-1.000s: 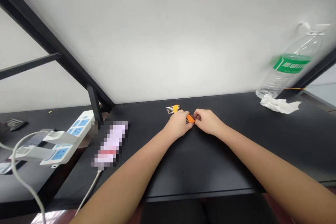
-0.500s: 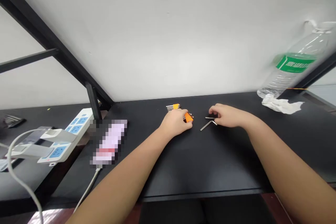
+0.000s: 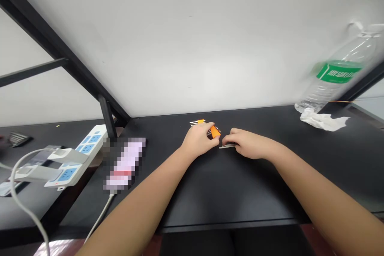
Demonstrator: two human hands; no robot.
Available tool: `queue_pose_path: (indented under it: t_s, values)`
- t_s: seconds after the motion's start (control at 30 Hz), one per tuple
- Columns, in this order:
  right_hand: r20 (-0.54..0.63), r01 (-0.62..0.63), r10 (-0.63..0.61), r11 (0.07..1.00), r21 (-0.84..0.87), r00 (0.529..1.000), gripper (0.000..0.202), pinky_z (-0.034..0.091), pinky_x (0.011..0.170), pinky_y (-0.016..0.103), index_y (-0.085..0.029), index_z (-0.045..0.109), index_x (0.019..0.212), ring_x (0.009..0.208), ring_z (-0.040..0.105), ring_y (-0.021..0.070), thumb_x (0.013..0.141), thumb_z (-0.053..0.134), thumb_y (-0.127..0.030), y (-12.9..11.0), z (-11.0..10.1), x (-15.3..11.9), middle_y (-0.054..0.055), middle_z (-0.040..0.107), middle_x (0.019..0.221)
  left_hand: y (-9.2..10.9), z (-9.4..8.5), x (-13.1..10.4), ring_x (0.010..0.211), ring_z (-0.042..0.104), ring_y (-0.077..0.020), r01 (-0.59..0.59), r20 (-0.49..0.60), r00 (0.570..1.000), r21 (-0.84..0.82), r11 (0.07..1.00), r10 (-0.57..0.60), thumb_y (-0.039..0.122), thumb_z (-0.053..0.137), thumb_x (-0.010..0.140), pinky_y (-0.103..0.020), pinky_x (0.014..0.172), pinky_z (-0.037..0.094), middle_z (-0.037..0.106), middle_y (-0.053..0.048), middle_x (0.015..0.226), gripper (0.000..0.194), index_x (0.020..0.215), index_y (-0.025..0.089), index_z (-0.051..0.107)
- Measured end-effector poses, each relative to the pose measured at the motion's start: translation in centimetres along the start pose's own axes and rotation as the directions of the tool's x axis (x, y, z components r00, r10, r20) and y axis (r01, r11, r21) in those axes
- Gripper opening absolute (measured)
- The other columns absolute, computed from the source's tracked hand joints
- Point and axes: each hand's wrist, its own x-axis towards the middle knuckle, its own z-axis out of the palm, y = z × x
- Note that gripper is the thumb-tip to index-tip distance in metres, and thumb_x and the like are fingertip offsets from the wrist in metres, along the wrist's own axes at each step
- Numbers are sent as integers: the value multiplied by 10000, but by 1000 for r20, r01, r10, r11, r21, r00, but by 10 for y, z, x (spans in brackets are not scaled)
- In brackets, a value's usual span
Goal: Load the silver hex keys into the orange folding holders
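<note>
My left hand [image 3: 199, 140] is wrapped round an orange holder [image 3: 215, 131] with a row of metal hex keys, whose ends stick out at its upper left. The holder lies on the black table [image 3: 228, 192]. Just to the right, my right hand [image 3: 247, 143] is closed with its fingertips on loose metal hex keys [image 3: 226, 147] lying close together. Their right ends are hidden under the fingers.
A phone [image 3: 127, 164] on a white cable lies at the left, beside a power strip [image 3: 87, 148] with plugs. At the back right are a large clear bottle [image 3: 339, 72] and crumpled tissue [image 3: 324, 121]. A black metal frame [image 3: 75, 72] rises at the left.
My right hand has moved left and slightly nearer me, and the loose hex keys have shifted left with it. My left hand has stayed on the orange holder.
</note>
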Motion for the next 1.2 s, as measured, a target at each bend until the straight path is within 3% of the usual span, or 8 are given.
queue_pose_path:
  t_s: [0.1, 0.2, 0.3, 0.47, 0.67, 0.8, 0.93, 1.2]
  values:
    - [-111, 0, 12, 994, 112, 994, 235, 460, 697, 271, -245, 660, 1005, 798, 597, 164, 823, 572, -125, -3, -1, 4, 27, 634, 983, 1, -1, -1, 980, 710, -236, -9, -10, 1000, 11, 1000, 9, 349, 679, 787, -345, 911, 537, 770, -41, 1076, 411, 1180, 228, 699]
    - [-261, -58, 153, 939, 339, 953, 105, 483, 654, 272, -236, 596, 973, 760, 610, 162, 880, 607, -284, -7, 0, 11, 9, 667, 908, 5, -2, -2, 999, 707, -242, -36, -14, 999, 17, 999, 36, 363, 673, 806, -348, 899, 534, 768, -54, 1104, 458, 1236, 207, 679]
    - [-237, -69, 223, 849, 524, 946, 152, 484, 606, 260, -250, 583, 998, 715, 613, 153, 885, 615, -347, -10, 8, 19, -6, 685, 874, 11, -4, -3, 948, 703, -233, -64, 2, 998, 37, 997, 64, 366, 654, 832, -334, 830, 528, 765, -45, 1011, 393, 1196, 218, 683]
    - [-162, -145, 315, 757, 638, 935, 119, 422, 524, 235, -247, 542, 939, 597, 563, 130, 823, 555, -224, -9, 17, 27, -39, 631, 718, 16, -5, -4, 886, 685, -223, -91, 64, 994, 102, 991, 85, 367, 652, 842, -319, 760, 500, 741, -45, 955, 319, 1128, 228, 677]
    - [-334, -271, 352, 925, 265, 874, 109, 403, 585, 257, -231, 544, 843, 648, 569, 135, 753, 589, -190, 7, -6, 17, -32, 659, 758, 10, -5, -1, 843, 681, -224, -111, 74, 992, 182, 977, 99, 348, 647, 827, -330, 709, 478, 739, -36, 926, 292, 1091, 224, 667]
    - [-146, -356, 356, 934, 28, 923, 73, 383, 582, 280, -235, 580, 846, 666, 587, 164, 798, 627, -263, 18, -18, 5, -4, 680, 791, 6, -6, 0, 818, 678, -208, -71, 67, 996, 152, 986, 61, 367, 645, 824, -320, 717, 481, 743, -15, 920, 290, 1080, 234, 671]
    - [-59, -263, 260, 963, -50, 964, 261, 393, 593, 287, -244, 619, 948, 725, 601, 182, 825, 692, -462, 16, -16, -2, 39, 671, 953, 6, -7, -1, 809, 673, -203, -57, 70, 996, 128, 990, 48, 360, 639, 823, -312, 700, 477, 745, -12, 927, 276, 1070, 243, 675]
    - [-30, -107, 105, 988, -114, 994, 183, 380, 629, 271, -231, 646, 960, 746, 565, 155, 834, 570, -121, -9, 2, 1, 49, 599, 1011, 4, -5, -2, 818, 673, -196, -82, 35, 996, 87, 993, 79, 342, 638, 813, -302, 700, 477, 751, -21, 968, 314, 1103, 228, 674]
